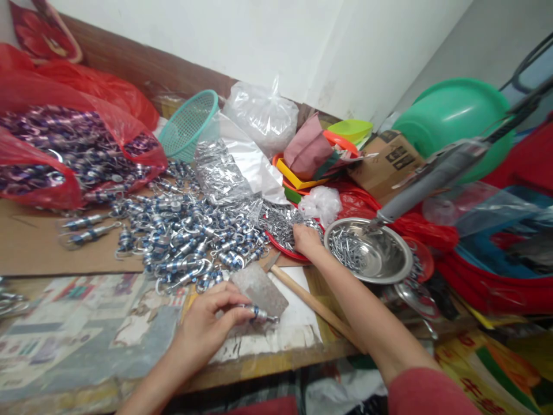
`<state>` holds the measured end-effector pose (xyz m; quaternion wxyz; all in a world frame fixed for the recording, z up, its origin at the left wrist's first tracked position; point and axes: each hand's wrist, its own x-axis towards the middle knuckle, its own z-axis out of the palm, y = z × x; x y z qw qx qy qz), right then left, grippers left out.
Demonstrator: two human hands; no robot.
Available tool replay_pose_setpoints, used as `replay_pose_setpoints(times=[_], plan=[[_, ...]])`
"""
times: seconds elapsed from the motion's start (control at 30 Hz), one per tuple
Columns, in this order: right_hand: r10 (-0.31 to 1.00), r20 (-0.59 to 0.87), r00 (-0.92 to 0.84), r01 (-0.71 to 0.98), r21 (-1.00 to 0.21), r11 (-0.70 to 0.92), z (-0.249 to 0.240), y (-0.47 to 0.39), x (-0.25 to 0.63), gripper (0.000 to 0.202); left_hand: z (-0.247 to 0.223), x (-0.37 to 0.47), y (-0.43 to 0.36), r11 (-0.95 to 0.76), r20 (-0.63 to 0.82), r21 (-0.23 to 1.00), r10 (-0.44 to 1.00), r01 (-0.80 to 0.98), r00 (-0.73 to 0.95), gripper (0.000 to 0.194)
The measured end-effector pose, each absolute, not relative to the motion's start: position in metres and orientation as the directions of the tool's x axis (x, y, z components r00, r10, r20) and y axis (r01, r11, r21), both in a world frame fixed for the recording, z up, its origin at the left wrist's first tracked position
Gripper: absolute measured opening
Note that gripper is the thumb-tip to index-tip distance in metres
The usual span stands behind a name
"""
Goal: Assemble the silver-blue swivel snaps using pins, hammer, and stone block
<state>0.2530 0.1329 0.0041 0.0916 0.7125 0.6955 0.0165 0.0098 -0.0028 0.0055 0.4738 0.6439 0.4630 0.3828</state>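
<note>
Near the table's front edge, my left hand [216,317] pinches a small silver-and-blue metal fitting [260,314] between thumb and fingers, its tip pointing right. The fitting is over a flat grey metal block [259,291]. My right hand [306,239] reaches into a red tray [288,252] of small silver metal pieces [283,225]; its fingertips are down among the pieces, and what they hold is hidden. A hammer with a wooden handle [315,305] lies beneath my right forearm. Left of the block spreads a heap of silver-and-blue fittings [185,236].
A steel bowl [400,265] of pins stands right of the tray, under a grey tool [432,181]. Behind are a teal basket [190,124], clear bags, a cardboard box [389,164] and a green basin [453,124]. A red bag [69,184] of purplish fittings sits left.
</note>
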Motion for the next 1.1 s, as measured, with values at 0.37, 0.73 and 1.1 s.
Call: replay_pose_setpoints(times=[0.37, 0.73, 1.1], plan=[[0.991, 0.115, -0.076, 0.798, -0.589, 0.129, 0.024, 0.034, 0.215, 0.018, 0.005, 0.014, -0.006, -0.059, 0.027, 0.975, 0.988, 0.212, 0.152, 0.021], [0.948, 0.268, -0.173, 0.21, -0.93, 0.301, 0.022, -0.011, 0.18, 0.003, 0.004, 0.018, -0.005, -0.147, 0.11, 0.973, 0.973, 0.18, 0.201, 0.02], [0.591, 0.686, -0.424, 0.506, -0.361, 0.783, 0.008, -0.032, 0.197, 0.025, 0.022, 0.015, -0.006, 0.068, -0.086, 0.994, 0.97, 0.085, 0.228, 0.005]])
